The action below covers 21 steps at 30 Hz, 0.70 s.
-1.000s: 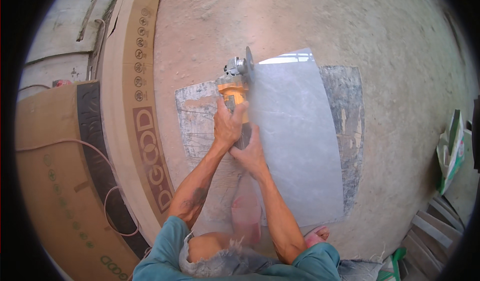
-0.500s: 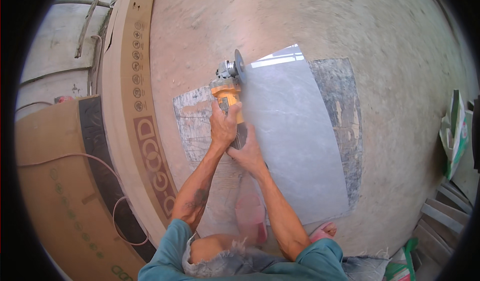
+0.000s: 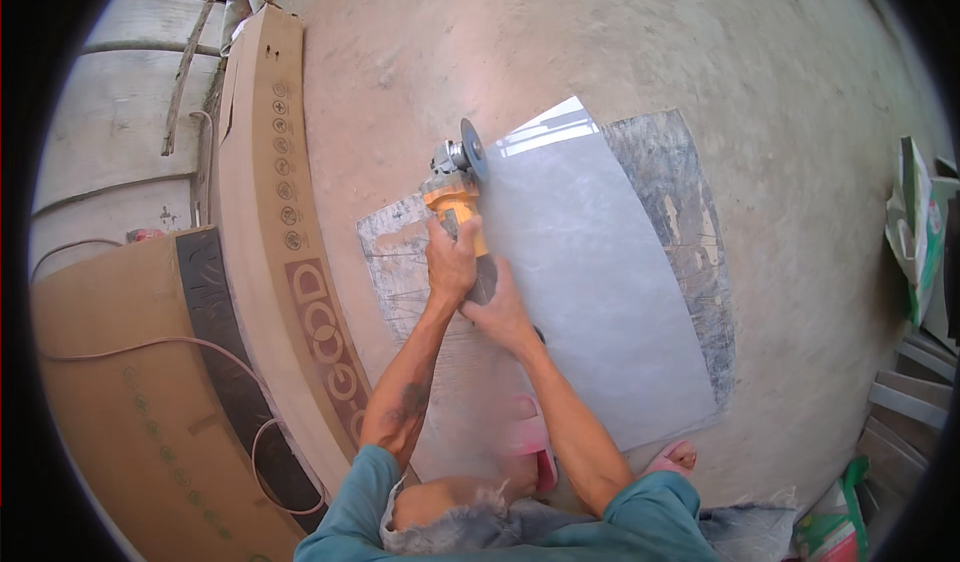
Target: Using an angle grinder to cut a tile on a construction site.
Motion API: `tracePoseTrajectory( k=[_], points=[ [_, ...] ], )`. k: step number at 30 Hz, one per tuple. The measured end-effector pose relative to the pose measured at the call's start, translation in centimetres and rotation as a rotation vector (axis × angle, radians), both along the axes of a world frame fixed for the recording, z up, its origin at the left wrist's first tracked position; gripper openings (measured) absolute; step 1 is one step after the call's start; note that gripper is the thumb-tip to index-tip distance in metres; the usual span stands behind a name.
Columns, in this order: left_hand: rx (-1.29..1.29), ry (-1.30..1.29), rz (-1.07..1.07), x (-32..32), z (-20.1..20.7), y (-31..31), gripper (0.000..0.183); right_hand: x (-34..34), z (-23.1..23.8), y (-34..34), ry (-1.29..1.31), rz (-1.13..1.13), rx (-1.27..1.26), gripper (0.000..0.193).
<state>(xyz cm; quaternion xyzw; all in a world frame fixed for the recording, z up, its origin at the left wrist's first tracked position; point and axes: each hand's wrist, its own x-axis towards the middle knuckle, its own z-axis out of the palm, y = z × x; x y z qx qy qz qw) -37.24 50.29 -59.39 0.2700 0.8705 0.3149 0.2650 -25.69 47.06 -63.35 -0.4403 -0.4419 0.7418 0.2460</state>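
A yellow and grey angle grinder [image 3: 455, 202] is in both of my hands. My left hand [image 3: 451, 262] wraps round its yellow body, and my right hand [image 3: 503, 312] is closed round the dark rear end. The thin cutting disc [image 3: 473, 149] stands upright at the far left corner of a glossy grey tile [image 3: 590, 262]; whether it touches the tile, I cannot tell. Beneath the tile lies a worn, stained board [image 3: 665, 187], showing on both sides. A small dark object [image 3: 540, 335] peeks out beside my right wrist.
Long cardboard boxes [image 3: 265, 132] line the left side, with a thin cable [image 3: 150, 344] across one. Tile offcuts [image 3: 910, 392] and a green and white package [image 3: 920, 232] are at the right. My pink sandals [image 3: 530, 432] rest near the tile's near edge.
The whole view has shifted slightly, so boxes and packages sit a little differently in it. Both hands keep hold of the grinder, and its disc stays by the tile's far left corner.
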Motion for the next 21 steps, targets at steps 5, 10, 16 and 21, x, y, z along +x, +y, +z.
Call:
tracePoseTrajectory(
  k=[5, 10, 16, 21],
  points=[
    [-0.06, 0.006, -0.01, 0.0, 0.1, 0.8, 0.073, 0.2, 0.5, 0.7, -0.014, 0.035, 0.055, 0.081],
    [-0.15, 0.056, -0.087, -0.7, 1.0, 0.8, 0.076, 0.7, 2.9, 1.4, 0.035, 0.128, -0.154, 0.092],
    [-0.175, 0.0, -0.118, -2.2, 1.1, 1.0, 0.08, -0.6, 2.5, 0.4, 0.099, 0.056, -0.09, 0.102],
    [-0.216, 0.032, -0.077, -1.3, 1.9, 1.5, 0.087, 0.1, 3.9, 1.4, 0.135, 0.046, -0.146, 0.103]
  ],
)
